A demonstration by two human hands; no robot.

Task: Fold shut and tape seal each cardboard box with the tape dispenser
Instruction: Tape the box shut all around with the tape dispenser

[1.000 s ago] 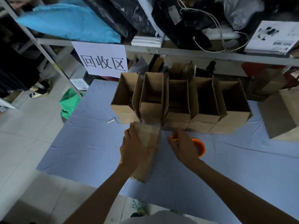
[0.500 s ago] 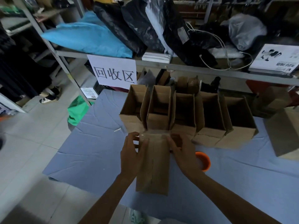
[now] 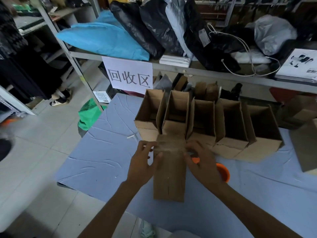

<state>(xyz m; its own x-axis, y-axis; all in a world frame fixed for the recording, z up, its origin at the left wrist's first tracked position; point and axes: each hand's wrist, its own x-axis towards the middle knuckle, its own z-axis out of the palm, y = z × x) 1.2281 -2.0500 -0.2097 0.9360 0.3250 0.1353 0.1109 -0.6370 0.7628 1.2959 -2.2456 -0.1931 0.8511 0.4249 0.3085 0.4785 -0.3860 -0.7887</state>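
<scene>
Head view: left hand (image 3: 142, 163) and right hand (image 3: 203, 162) grip the box (image 3: 169, 179), its far end seemingly taped. Open boxes (image 3: 229, 145) at 12 o'clock remain unsealed; dispenser (image 3: 223, 170) lies at 3 o'clock.

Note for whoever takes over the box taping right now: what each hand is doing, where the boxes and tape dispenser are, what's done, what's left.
Hands: left hand grips the far left corner of the closed box; right hand grips its far right corner.
The closed box lies flat on the blue table cover, with a glossy strip that looks like tape across its far end.
The orange tape dispenser sits on the cover beside the right hand, partly hidden.
Done: this box folded shut, apparently taped at that end.
Left: five open boxes in the row behind, untaped.
</scene>
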